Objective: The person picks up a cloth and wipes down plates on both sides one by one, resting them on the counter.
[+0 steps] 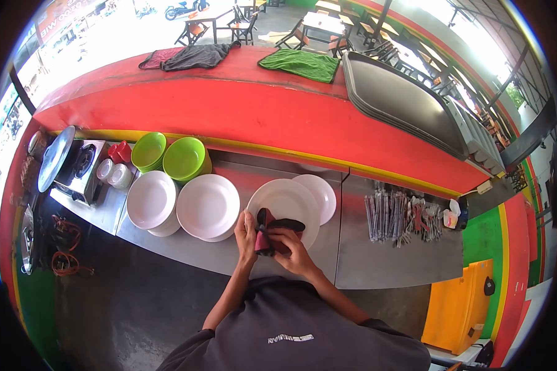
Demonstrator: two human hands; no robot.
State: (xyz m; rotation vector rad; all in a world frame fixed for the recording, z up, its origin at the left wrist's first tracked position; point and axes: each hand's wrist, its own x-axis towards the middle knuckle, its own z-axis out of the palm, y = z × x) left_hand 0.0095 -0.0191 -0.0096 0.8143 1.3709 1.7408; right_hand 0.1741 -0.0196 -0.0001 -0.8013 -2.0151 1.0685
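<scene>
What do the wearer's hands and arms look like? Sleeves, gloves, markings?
Left hand and right hand: no gloves. Forearms uncovered, no watch or bracelet visible; rings too small to tell. Dark, near-black shirt, short loose sleeves ending near the elbows. Small whitish print on the shirt, not legible. No cables on the arms.

The metal bench (390, 266) supports, from left to right, a stove (83, 162), red cups (124, 151), white cups (120, 177), green bowls (184, 157) behind two stacks of white plates (208, 205), and a partly hidden plate (322, 198). Cutlery (405, 216) lies side by side near the right end.
</scene>
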